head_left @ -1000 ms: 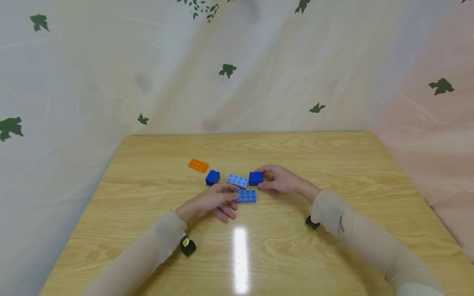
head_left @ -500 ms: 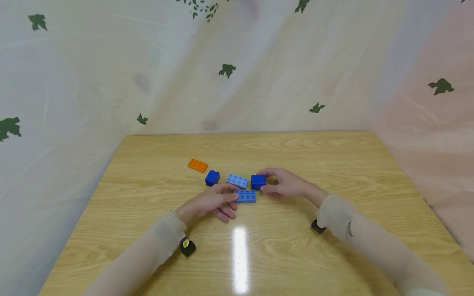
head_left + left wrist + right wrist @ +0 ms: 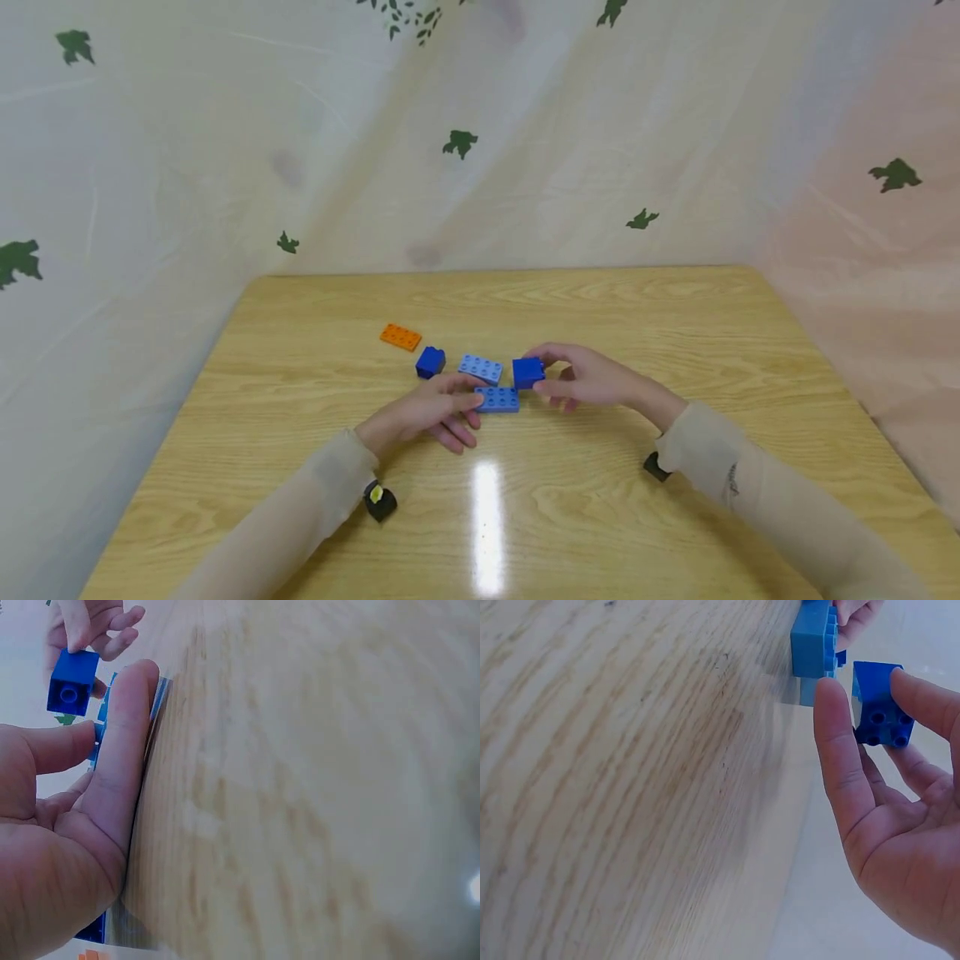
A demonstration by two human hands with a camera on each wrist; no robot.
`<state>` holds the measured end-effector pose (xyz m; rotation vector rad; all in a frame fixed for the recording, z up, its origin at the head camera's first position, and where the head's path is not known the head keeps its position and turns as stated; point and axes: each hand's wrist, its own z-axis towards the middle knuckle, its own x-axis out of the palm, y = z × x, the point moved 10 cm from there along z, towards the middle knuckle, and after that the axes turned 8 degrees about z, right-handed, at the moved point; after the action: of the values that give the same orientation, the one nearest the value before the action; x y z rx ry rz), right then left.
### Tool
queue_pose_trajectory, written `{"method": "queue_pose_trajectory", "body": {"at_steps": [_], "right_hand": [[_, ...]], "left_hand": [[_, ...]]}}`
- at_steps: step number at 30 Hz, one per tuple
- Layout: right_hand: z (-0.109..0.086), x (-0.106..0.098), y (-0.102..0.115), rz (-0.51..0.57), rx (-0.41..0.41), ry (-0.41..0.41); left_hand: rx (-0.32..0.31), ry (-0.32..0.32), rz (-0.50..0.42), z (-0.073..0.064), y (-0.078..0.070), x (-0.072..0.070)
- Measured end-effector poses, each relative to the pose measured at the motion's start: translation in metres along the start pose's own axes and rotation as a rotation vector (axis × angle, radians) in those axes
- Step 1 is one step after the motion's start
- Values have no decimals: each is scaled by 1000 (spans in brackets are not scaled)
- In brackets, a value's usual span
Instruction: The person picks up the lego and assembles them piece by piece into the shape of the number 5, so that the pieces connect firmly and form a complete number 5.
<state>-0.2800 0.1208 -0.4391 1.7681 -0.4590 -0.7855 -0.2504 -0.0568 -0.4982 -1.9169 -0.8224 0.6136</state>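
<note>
Block [image 3: 528,372]: dark blue, held above the surface [image 3: 675,333] near the right end of the near brick [image 3: 498,400], its studs turned to the right.
Right hand [image 3: 596,377]: the fingers are parted only by the block, which is pinched between them and the thumb.
Left hand [image 3: 429,410]: the near brick's left end is gripped between thumb and fingers; the lower fingers are spread.
Behind: a pale blue brick [image 3: 480,368] is seen just beyond the near brick.
Left side: a second block [image 3: 431,362] and, farther back, an orange plate [image 3: 401,337] are seen.
</note>
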Motion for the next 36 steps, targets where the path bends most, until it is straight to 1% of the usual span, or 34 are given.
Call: {"method": "queue_pose_trajectory", "body": {"at_steps": [5, 13, 21, 25, 36], "right_hand": [[-2, 1, 4, 8, -4, 0], [-1, 6, 10, -64, -26, 11], [4, 13, 12, -90, -56, 33], [7, 15, 13, -106, -55, 36], [12, 22, 17, -94, -66, 52]], "left_hand": [[2, 0, 3, 0, 0, 0], [-1, -4, 7, 0, -1, -1], [2, 2, 2, 0, -1, -1], [0, 4, 8, 0, 0, -1], [-7, 1, 7, 0, 0, -1]]}}
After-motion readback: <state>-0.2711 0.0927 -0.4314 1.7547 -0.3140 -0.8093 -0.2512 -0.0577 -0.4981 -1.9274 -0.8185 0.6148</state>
